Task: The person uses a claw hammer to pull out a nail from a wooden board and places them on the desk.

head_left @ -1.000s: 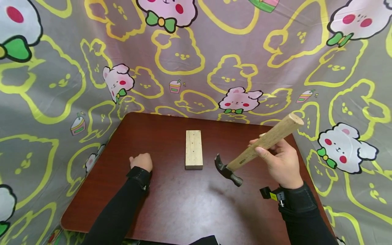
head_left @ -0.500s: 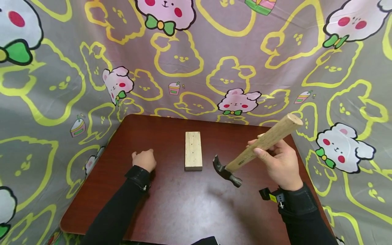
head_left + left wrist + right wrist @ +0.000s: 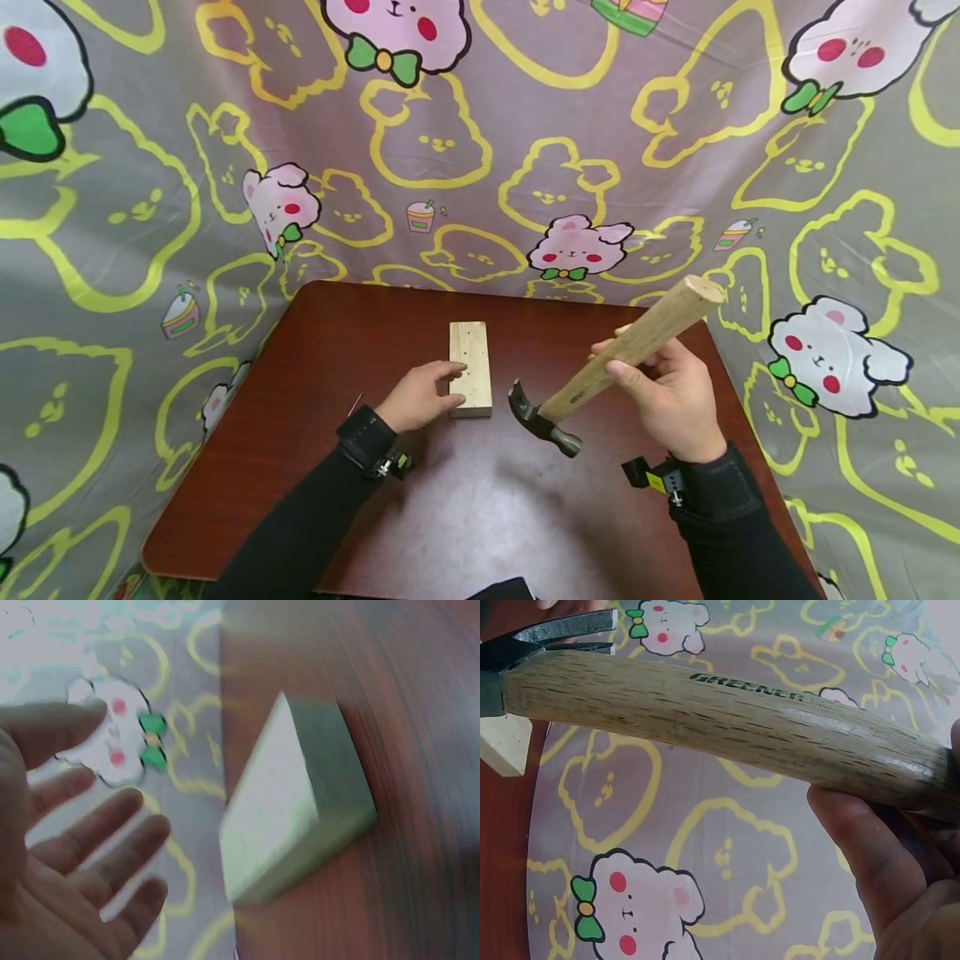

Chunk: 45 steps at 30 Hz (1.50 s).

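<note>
My right hand (image 3: 675,392) holds a claw hammer (image 3: 622,354) by its wooden handle, tilted, with the dark head low and to the left. In the right wrist view the handle (image 3: 727,712) bears the word GREENER, and fingers (image 3: 855,832) press against it. My left hand (image 3: 420,396) reaches over the left edge of a pale wooden block (image 3: 472,375) with small dark marks along its top. In the left wrist view the spread fingers (image 3: 112,840) hold nothing, and the block (image 3: 292,802) appears apart from them.
The block lies on a reddish-brown table (image 3: 360,325). A thin, nail-like thing (image 3: 355,405) shows beside my left wrist, too small to identify surely. Patterned cloth (image 3: 465,125) hangs close around the table's back and sides.
My left hand has moved right from the table's left part to the block, and its fingers have opened out. The thin thing has come into sight. My right hand still holds the hammer.
</note>
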{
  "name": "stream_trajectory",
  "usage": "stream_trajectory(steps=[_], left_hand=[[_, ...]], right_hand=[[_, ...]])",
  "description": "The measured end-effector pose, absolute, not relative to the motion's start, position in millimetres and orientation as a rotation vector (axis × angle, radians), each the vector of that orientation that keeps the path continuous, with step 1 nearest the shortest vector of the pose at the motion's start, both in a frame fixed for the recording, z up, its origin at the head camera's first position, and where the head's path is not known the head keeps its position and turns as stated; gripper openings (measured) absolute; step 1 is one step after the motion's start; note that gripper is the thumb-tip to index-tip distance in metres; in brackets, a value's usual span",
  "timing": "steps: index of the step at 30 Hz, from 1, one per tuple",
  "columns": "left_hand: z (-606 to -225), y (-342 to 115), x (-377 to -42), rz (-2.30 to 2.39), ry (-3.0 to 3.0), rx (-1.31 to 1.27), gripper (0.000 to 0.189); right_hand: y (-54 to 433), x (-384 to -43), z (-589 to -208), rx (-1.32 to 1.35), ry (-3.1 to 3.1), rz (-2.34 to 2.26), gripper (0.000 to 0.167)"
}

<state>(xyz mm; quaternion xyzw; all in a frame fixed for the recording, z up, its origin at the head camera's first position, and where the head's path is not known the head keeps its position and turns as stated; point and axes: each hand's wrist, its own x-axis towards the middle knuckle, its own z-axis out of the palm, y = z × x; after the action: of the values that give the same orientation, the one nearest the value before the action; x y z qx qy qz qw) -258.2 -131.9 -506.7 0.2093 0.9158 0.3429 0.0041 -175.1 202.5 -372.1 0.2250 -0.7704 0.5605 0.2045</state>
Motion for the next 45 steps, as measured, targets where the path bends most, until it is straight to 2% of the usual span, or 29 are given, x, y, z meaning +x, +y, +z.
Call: stream_trajectory(steps=[7, 10, 17, 21, 28, 34, 45], left_hand=[[-487, -104, -243, 1.205, 2.633, 0.957, 0.085], [-483, -95, -239, 1.271, 2.509, 1.027, 0.093], [-494, -79, -239, 1.639, 1.993, 0.954, 0.100], [-503, -76, -237, 1.753, 1.871, 0.879, 0.090], [-505, -72, -235, 1.712, 2.010, 0.822, 0.053], [-503, -75, -235, 1.673, 2.069, 0.848, 0.033], [-501, -79, -235, 1.696, 2.055, 0.877, 0.027]], right_hand=[[199, -175, -371, 0.590, -2.202, 1.560, 0.034], [198, -174, -373, 0.577, -2.210, 1.570, 0.033], [195, -172, -376, 0.593, -2.150, 1.591, 0.033], [193, -172, -375, 0.603, -2.135, 1.616, 0.034], [192, -172, -373, 0.622, -2.115, 1.663, 0.034], [192, -172, -372, 0.634, -2.098, 1.700, 0.034], [195, -177, -370, 0.611, -2.154, 1.722, 0.035]])
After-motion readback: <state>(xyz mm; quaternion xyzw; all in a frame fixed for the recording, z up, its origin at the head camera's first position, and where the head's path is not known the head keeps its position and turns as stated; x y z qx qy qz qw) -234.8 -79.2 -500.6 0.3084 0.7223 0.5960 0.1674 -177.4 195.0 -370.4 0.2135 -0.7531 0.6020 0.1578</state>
